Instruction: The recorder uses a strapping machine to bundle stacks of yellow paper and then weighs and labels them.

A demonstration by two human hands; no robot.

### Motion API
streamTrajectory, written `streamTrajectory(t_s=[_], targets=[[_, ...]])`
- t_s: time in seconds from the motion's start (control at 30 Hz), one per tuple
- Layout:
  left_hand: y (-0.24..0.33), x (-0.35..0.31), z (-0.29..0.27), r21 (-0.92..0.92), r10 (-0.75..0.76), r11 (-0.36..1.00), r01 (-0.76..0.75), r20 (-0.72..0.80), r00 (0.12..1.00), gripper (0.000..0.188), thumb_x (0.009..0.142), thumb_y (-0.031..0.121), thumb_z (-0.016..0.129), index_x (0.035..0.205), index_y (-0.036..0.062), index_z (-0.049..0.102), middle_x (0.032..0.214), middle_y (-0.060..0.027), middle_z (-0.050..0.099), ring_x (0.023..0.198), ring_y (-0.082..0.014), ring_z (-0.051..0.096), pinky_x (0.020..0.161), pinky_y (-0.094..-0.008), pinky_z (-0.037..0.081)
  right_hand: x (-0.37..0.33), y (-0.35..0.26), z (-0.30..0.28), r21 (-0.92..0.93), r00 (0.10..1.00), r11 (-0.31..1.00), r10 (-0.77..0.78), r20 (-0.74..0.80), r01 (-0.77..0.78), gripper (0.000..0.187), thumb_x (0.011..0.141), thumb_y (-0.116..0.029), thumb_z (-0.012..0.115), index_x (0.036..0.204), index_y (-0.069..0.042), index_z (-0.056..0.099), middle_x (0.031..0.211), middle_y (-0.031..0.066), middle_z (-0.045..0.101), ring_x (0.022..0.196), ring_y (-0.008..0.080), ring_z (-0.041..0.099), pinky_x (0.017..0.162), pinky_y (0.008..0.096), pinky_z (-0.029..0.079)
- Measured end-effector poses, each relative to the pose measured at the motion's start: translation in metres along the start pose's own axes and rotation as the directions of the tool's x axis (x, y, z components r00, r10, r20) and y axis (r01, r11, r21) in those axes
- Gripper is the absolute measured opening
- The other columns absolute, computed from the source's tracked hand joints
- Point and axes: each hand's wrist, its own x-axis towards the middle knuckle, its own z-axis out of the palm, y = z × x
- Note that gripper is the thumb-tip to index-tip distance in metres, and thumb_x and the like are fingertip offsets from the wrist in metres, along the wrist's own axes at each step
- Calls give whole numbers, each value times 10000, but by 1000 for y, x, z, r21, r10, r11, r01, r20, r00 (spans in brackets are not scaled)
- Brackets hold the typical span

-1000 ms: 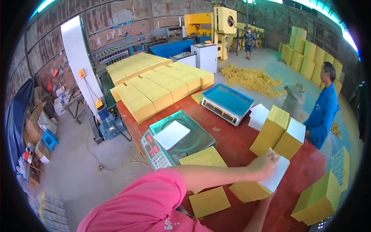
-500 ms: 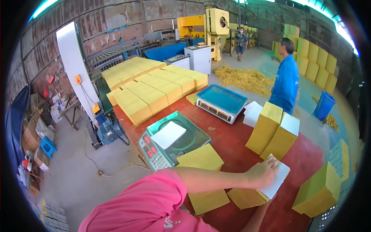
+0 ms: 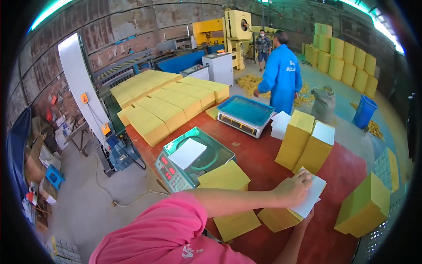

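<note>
My left hand (image 3: 293, 190) reaches across from the left, its fingers curled over a white sheet (image 3: 313, 197) on top of a stack of yellow paper (image 3: 278, 218). My right hand (image 3: 306, 220) comes up from the lower edge against the near side of that stack; its fingers are mostly hidden by the sheet. More yellow paper (image 3: 237, 227) lies just left of the stack, partly covered by my left forearm. Two tall yellow paper stacks stand beyond my hands, the right one (image 3: 317, 152) topped with white.
On the red table (image 3: 246, 152) sit a green scale (image 3: 215, 154) bearing a white sheet and a second scale with a blue tray (image 3: 246, 110). Rows of yellow paper blocks (image 3: 169, 103) fill the far left. A person in blue (image 3: 282, 77) stands beyond, near a sack (image 3: 324, 104).
The person in blue has moved left and is turned away; a sack behind now shows. My view has shifted slightly. My hands stay at the same stack.
</note>
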Motion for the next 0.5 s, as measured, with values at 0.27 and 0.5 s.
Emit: streamTrajectory(t_s=[0.27, 0.5], targets=[[0, -2, 2, 42, 15, 999, -14, -24, 1000, 253, 888, 103, 515, 1100, -17, 447, 1293, -183, 436, 1327, -413, 362, 834, -454, 545, -1, 0, 1, -60, 998, 997, -45, 48, 48, 179, 914, -58, 523, 1038, 11, 633, 964, 52, 661, 811, 113, 633, 710, 256, 523], [1, -4, -1, 44, -11, 999, 11, 5, 1000, 269, 896, 115, 507, 1119, -17, 436, 1306, -186, 433, 1339, -398, 353, 784, -440, 555, 1, 4, -2, -12, 999, 1000, -25, 22, 25, 205, 927, -85, 520, 1071, 14, 626, 1003, 59, 652, 851, 130, 628, 731, 272, 522]])
